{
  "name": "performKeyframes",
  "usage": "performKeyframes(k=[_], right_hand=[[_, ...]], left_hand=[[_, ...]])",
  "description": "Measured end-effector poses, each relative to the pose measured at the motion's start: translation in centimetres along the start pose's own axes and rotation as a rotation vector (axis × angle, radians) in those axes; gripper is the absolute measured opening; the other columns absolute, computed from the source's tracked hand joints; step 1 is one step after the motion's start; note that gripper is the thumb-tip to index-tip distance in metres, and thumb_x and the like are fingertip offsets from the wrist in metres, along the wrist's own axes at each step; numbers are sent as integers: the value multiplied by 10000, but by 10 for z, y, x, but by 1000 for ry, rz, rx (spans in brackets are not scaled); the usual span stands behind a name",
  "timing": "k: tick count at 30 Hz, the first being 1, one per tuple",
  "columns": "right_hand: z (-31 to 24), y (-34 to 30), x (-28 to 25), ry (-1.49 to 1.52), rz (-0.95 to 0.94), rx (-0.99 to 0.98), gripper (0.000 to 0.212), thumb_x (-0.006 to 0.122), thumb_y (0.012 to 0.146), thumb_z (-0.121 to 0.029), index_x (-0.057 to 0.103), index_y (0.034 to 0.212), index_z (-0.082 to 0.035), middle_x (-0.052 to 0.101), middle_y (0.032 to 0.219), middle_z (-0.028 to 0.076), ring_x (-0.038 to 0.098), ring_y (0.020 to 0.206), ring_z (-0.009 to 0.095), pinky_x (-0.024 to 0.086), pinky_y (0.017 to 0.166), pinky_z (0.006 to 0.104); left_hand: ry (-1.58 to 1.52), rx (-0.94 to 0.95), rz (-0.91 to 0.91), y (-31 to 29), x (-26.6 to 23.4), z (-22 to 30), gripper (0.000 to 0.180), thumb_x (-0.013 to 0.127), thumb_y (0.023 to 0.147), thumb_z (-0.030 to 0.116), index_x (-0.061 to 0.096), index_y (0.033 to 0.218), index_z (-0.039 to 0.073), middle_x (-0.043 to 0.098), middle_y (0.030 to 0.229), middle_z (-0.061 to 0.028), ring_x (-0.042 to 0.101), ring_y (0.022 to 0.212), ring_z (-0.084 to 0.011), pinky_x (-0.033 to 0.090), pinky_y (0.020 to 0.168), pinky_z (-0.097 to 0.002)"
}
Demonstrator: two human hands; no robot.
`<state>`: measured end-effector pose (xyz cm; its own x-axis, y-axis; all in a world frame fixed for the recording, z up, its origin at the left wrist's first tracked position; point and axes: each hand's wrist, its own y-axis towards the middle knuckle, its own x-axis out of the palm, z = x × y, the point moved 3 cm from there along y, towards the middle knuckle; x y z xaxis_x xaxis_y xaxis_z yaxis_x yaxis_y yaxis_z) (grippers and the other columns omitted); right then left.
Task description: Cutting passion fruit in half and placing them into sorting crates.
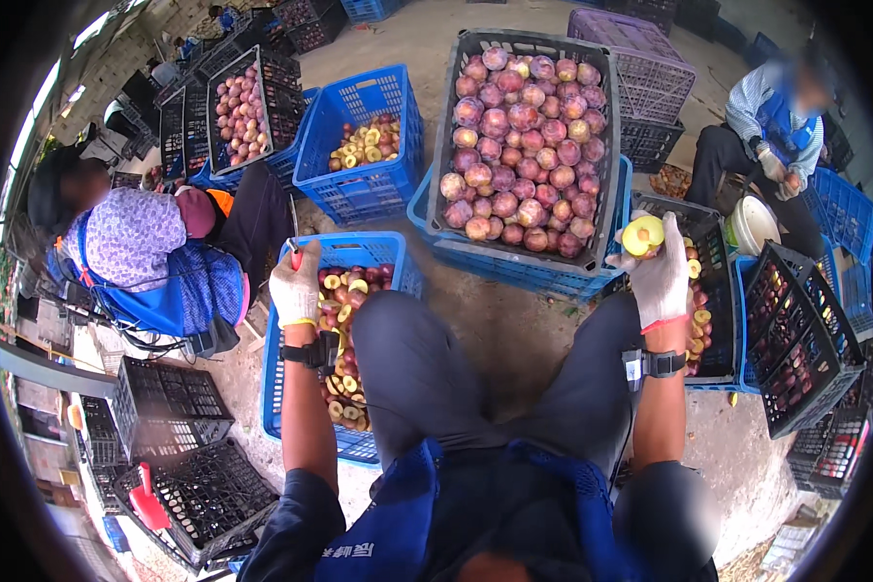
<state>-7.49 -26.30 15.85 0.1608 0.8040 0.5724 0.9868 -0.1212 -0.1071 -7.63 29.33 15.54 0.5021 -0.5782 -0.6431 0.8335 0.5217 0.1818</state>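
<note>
Two gloved hands at work: right hand point(662, 276) closed around halved peach point(642, 236) above black crate point(716, 361), left hand point(296, 283) gripping red-handled knife point(295, 256) over blue crate point(369, 248); best released low, cut face up.

Soft, even daylight is filling the scene, seeming to come from overhead, and it is casting only faint, diffuse shadows on the concrete floor point(514, 330). Colours are reading bright and saturated on the grey crate of peaches point(526, 136) at centre, where detail is holding sharpest. The white gloves are glowing pale, with the right hand point(662, 276) nearly washing out. The fisheye lens is bending crate edges strongly toward the rim, and a black vignette is ringing the picture. Detail is softening at the edges, and faces are appearing blurred.
</note>
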Motion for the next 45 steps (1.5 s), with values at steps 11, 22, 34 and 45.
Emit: performKeyframes(k=[11, 22, 34, 45], right_hand=[[-77, 28, -104, -1305, 388, -650, 454, 667, 991, -311, 667, 1337, -16, 719, 1209, 137, 695, 1064, 268, 530, 952, 372], [115, 175, 148, -1629, -435, -491, 526, 741, 883, -305, 649, 1363, -112, 712, 1239, 144, 690, 1118, 337, 553, 942, 431], [165, 189, 160, -922, -277, 78, 563, 814, 837, -185, 622, 1347, -47, 674, 1261, 102, 629, 1178, 227, 537, 966, 369], [69, 89, 94, 63, -304, 168, 555, 685, 912, -72, 525, 1436, 14, 669, 1175, 163, 672, 939, 219, 599, 871, 394]], left_hand=[[-1106, -310, -371, 27, 146, 80, 224, 748, 946, 285, 736, 887, 70, 525, 633, 27, 378, 400, -84, 247, 379, -267], [-1036, -411, -385, 0, 191, 86, 181, 776, 905, 206, 703, 805, 74, 510, 643, 56, 415, 516, -47, 296, 476, -246], [-765, 115, -356, 24, 213, 58, 178, 747, 929, 200, 760, 925, 22, 627, 748, 28, 527, 679, -66, 437, 624, -266], [-759, 234, -535, -20, 226, 103, 101, 707, 926, 134, 725, 973, 46, 690, 828, 10, 575, 712, -80, 479, 654, -272]])
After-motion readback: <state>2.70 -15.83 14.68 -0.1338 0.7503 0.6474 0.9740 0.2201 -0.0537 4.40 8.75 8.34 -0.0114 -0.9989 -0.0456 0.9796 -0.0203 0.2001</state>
